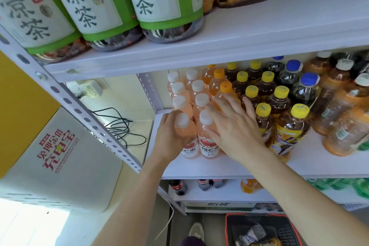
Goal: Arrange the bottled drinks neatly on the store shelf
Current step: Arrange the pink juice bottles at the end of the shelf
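L hand [169,139] grips pink btl [185,131] upright, cap up; R hand [233,126] flat beside.

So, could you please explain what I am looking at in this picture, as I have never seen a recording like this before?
There is no machine here. The single picture comes from a wide-angle camera worn on a person's head, looking down at their two bare hands. They are facing a white store shelf stocked with rows of drinks. On the left are pink white-capped bottles, then orange-capped bottles, yellow-capped dark bottles and blue-capped bottles further right. The left hand grips the front-left pink bottle, with its fingers curled round it. The right hand holds nothing; its spread, fairly straight fingers lie against the neighbouring front pink bottle and the bottles behind it. A red basket sits on the floor below.
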A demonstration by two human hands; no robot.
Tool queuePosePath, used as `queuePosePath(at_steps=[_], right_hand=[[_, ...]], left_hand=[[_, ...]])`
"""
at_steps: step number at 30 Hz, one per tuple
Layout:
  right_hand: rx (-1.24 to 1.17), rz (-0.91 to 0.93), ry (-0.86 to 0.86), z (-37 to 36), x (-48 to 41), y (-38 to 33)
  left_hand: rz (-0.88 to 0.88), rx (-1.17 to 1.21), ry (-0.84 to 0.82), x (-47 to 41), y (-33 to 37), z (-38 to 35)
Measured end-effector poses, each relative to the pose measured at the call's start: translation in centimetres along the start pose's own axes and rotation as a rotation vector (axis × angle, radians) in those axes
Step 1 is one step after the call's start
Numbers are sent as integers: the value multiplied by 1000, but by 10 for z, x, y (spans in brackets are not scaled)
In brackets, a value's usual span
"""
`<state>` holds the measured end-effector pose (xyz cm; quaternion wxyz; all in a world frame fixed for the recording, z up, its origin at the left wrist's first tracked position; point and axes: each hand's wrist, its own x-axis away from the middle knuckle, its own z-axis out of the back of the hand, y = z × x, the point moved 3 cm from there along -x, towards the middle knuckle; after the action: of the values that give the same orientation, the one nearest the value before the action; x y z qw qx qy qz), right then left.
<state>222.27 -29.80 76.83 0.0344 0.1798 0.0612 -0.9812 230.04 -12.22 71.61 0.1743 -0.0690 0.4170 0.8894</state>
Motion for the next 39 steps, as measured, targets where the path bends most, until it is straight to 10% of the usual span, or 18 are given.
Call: queuePosePath(at_steps=[8, 20, 29, 35, 39], right_hand=[[2, 3, -25, -11, -1, 4], [-16, -470, 139, -1, 39, 67], [-6, -389, 241, 5, 47, 67], [-205, -570, 272, 8, 53, 99], [-271, -584, 263, 9, 50, 114]], left_hand=[[341, 467, -15, -9, -8, 7], [546, 517, -128, -121, -23, -10], [622, 548, -162, -123, -30, -6], [-74, 5, 257, -65, 43, 10], [-423, -226, -31, -18, 96, -27]])
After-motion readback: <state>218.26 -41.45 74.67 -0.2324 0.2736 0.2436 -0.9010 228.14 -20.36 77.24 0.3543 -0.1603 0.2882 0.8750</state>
